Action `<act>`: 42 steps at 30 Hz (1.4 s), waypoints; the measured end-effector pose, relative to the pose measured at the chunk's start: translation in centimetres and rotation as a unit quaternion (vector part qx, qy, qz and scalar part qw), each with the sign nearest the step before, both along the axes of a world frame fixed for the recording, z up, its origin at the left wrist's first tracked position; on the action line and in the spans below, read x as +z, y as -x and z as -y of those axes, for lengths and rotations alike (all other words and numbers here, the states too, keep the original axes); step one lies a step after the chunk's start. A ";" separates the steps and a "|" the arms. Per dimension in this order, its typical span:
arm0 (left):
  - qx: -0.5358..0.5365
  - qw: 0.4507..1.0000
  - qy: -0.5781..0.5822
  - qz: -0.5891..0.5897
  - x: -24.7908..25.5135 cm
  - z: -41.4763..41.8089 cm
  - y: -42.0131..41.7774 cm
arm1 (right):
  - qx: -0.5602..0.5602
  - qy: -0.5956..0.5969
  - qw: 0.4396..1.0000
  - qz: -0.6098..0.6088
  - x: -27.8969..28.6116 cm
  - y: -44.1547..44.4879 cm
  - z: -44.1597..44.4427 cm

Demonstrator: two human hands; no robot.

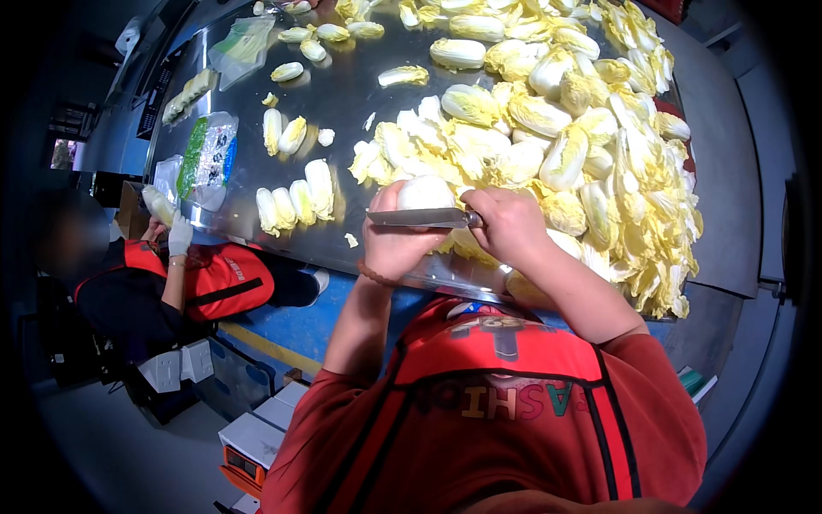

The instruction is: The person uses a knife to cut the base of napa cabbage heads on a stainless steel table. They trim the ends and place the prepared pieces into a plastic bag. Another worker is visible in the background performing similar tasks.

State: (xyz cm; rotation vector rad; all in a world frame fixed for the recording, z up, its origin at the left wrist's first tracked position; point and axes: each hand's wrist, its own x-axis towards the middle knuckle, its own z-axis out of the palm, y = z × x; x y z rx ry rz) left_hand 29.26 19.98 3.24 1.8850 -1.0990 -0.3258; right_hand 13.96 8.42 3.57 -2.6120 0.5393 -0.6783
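Observation:
My left hand (pixel 392 247) holds a napa cabbage (pixel 426 192) over the near edge of the metal table, its pale root end turned towards me. In my right hand (pixel 510 221) is the handle of a knife (pixel 417 218). The blade lies across the front of the cabbage's root end and reaches left past my left fingers. Whether the edge cuts into the cabbage, I cannot tell. Behind and right of my hands spreads a large heap of napa cabbages (pixel 539 115) and loose yellow leaves (pixel 636 257).
Several trimmed cabbages (pixel 295 205) stand in a row left of my hands on the metal table (pixel 359 83). Printed plastic bags (pixel 209 160) lie near its left end. There a co-worker in a red apron (pixel 237 283) holds a cabbage (pixel 158 204), one gloved hand (pixel 180 236) showing.

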 end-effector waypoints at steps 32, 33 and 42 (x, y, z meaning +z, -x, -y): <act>-0.036 0.994 0.052 0.089 2.1 -0.7 -1.6 | 0.023 -0.010 1.000 0.003 2.3 -1.4 -0.2; -0.035 0.994 0.053 0.087 2.1 -0.6 -1.6 | 0.024 -0.010 1.000 0.003 2.4 -1.4 -0.2; 0.002 0.998 0.066 -0.011 2.4 -0.7 -1.1 | 0.008 -0.019 0.998 -0.052 1.9 -1.7 1.0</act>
